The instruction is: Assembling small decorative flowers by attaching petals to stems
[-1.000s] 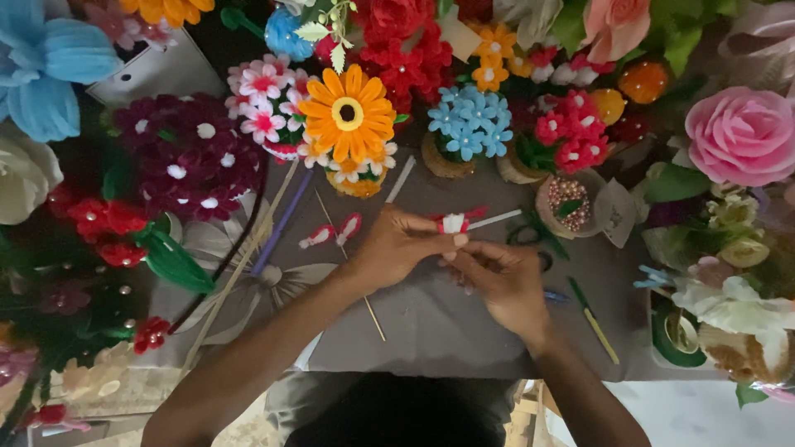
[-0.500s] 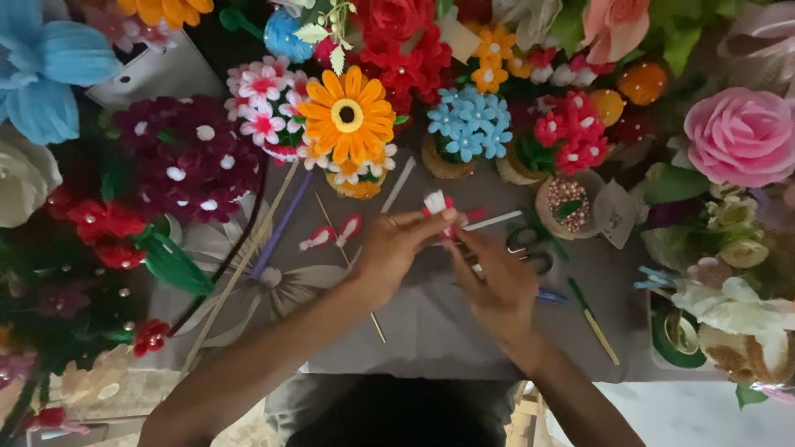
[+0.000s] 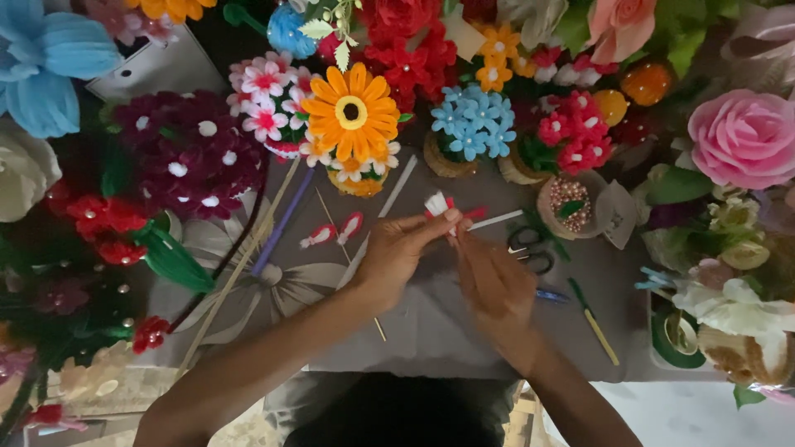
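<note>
Seen from the head camera, both hands meet over the middle of the grey work table [image 3: 431, 331]. The left hand [image 3: 396, 252] has its fingers pinched shut on a small red-and-white pipe-cleaner petal [image 3: 439, 204], held up just above the table toward its far edge. The right hand [image 3: 493, 285] is blurred; its fingertips close in at the lower end of the same petal, touching it, though how firmly it grips cannot be told.

Open room lies mainly in the bare near half of the table under the forearms. The far edge, left edge and right edge are crowded with craft flowers: an orange daisy [image 3: 352, 112] and a blue flower cluster [image 3: 472, 124] at the far edge, a large pink rose [image 3: 744, 136] at the right edge.

Two finished red-and-white petals [image 3: 335, 232] lie just left of the left hand. One pair of black scissors [image 3: 530, 248] rests beside the right hand, with one yellow-tipped green tool [image 3: 595, 319] nearer the right edge. One purple stick [image 3: 281, 223] and one tan stick [image 3: 240, 265] slant across the left part.
</note>
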